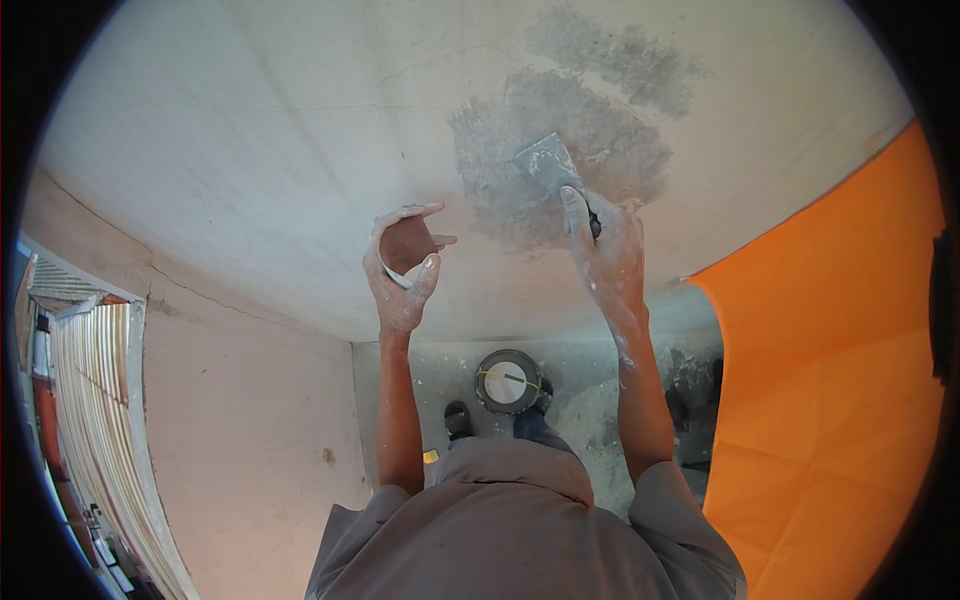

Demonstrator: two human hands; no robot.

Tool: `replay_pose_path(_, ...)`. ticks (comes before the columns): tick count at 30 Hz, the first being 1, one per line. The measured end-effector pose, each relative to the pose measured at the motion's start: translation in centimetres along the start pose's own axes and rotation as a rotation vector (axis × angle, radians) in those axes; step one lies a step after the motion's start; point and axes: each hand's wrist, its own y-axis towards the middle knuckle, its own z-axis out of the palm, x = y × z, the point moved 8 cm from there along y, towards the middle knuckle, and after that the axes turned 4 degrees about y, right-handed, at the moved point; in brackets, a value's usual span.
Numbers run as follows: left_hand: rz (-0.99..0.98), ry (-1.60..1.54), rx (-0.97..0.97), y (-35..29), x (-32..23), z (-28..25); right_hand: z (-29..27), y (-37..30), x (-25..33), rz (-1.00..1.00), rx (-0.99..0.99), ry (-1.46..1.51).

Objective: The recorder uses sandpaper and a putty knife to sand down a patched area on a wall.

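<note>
At the wall (270, 120), arms (647, 410) raised — right hand (610, 252) gripping scraper (548, 160), left hand (402, 308) cupping brownish piece (406, 244)

The right hand (615, 262) covers most of the scraper's dark handle (595, 225); the kind of brown piece (404, 246) in the left hand (400, 308) is unclear. Low in the centre, the round tub (483, 389) partly hides a shoe (545, 396). The frame's right rim cuts the orange sheet (820, 380); clutter (105, 545) at lower left is too small to identify.
</note>
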Motion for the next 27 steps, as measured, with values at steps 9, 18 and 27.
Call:
replay_pose_path(9, -0.056, 0.091, 0.038, -1.9, 1.9, 2.8, -1.6, -13.0, -18.4, 0.545, 0.112, 0.512)
replay_pose_path(18, 0.782, 0.79, -0.008, -0.4, -5.8, 9.7, -3.3, -10.3, -18.6, 0.422, 0.063, 0.375)
replay_pose_path(27, 1.138, 1.255, -0.146, 9.9, -6.4, 17.2, -6.0, -7.8, -20.3, 0.448, -0.074, 0.503)
